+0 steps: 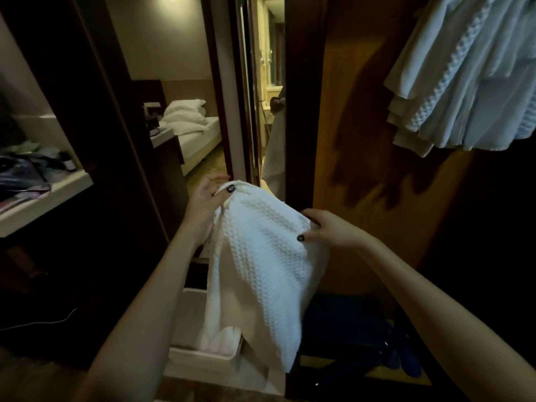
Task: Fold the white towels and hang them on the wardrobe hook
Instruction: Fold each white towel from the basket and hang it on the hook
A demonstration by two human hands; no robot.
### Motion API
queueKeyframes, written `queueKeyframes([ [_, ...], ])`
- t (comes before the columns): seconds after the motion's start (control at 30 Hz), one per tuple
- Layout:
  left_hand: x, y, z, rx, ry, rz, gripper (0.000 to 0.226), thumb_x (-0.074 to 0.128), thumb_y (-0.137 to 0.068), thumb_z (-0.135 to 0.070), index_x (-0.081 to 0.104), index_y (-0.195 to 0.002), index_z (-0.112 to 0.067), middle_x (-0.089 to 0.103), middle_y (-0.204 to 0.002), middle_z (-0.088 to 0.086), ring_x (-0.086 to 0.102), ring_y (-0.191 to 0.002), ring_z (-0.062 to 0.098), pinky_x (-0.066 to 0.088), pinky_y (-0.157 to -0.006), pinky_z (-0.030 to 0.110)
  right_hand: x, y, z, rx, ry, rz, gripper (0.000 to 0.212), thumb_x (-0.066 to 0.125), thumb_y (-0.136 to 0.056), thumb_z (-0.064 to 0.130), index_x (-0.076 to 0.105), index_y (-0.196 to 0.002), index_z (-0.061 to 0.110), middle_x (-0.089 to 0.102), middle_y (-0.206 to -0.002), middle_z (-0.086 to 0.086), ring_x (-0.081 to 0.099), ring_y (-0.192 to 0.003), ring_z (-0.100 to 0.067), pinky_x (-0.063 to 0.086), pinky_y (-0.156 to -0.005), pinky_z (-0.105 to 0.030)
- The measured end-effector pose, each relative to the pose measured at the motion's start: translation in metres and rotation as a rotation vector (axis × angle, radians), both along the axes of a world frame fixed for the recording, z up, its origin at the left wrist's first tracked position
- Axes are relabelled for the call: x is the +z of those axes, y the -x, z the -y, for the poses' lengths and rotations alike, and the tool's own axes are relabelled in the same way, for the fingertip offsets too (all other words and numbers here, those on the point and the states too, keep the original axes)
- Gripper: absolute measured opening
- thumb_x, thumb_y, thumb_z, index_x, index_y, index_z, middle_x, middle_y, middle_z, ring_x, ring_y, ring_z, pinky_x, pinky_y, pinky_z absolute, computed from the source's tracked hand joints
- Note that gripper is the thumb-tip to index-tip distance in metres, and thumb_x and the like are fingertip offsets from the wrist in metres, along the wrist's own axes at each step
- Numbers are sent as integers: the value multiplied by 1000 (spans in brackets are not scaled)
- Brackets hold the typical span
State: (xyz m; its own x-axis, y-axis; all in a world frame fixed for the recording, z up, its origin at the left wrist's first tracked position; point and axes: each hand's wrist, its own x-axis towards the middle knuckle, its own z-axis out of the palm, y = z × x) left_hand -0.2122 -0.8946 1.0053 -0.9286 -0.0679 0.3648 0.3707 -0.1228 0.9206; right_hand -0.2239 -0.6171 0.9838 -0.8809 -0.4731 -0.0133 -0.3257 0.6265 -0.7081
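At wardrobe (pixel 362 126) opening, head view: white waffle towel (pixel 261 256) hung in mid-air above white bin (pixel 203 358). Upper left corner pinched by left hand (pixel 207 198); upper right edge pinched by right hand (pixel 327 229), thumb over fabric. Further hanging white cloths (pixel 464 82) inside wardrobe, upper right.

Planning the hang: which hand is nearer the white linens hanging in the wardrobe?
Right. The right hand is below-left of the hanging linens; the left hand is farther left.

Held up a white waffle-weave towel (pixel 261 271) by its top edge, pinched in left hand (pixel 206 201) and right hand (pixel 330 227).
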Motion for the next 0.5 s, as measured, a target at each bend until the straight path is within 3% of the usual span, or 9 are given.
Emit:
queueKeyframes([
  [0.03,0,0,5,57,-10,1,23,63,-88,-4,59,-101,-22,73,-89,-5,69,-78,12,54,-63,23,-4,4,-3,-7,-84,-40,14,70,-88,24,63,-99,21,63,-91,8,60,-81,-8,48,-69,-22],
  [0.07,-2,-1,10,116,-18,9,23,63,-88,-4,58,-101,-22,73,-90,-4,69,-78,11,55,-64,23,-6,7,-7,-23,-127,-73,11,69,-89,25,61,-82,22,58,-76,9,54,-69,-6,42,-60,-21],
  [0.17,-9,-8,25,269,66,50,23,63,-89,-7,58,-106,-21,69,-92,-3,68,-77,6,54,-64,20,-5,17,-18,-117,-21,-192,37,67,-91,22,46,-60,26,43,-59,11,39,-54,-2,28,-53,-21],
  [0.27,-21,-16,26,272,216,77,23,63,-90,-7,61,-106,-23,70,-94,-7,68,-79,3,53,-65,18,19,16,-12,-54,71,-317,30,66,-91,17,52,-66,28,48,-63,12,47,-56,2,34,-54,-16],
  [0.37,-32,-18,2,115,334,128,31,62,-89,-7,59,-112,-28,70,-90,-4,67,-85,7,51,-76,24,46,12,2,10,238,-340,10,66,-90,12,63,-84,19,60,-73,8,55,-63,7,42,-59,-15],
  [0.43,-33,-18,-22,-11,348,158,35,63,-89,-10,56,-117,-30,72,-93,-2,66,-92,12,50,-82,24,60,10,5,21,383,-258,6,67,-89,10,62,-92,13,69,-81,-2,65,-71,-6,51,-61,-23],
  [0.5,-30,-17,-44,-107,230,165,37,64,-87,-16,54,-119,-33,73,-101,-2,68,-96,14,52,-77,20,65,12,4,30,380,-213,8,66,-89,9,59,-90,14,69,-85,-7,67,-75,-16,54,-64,-26],
])
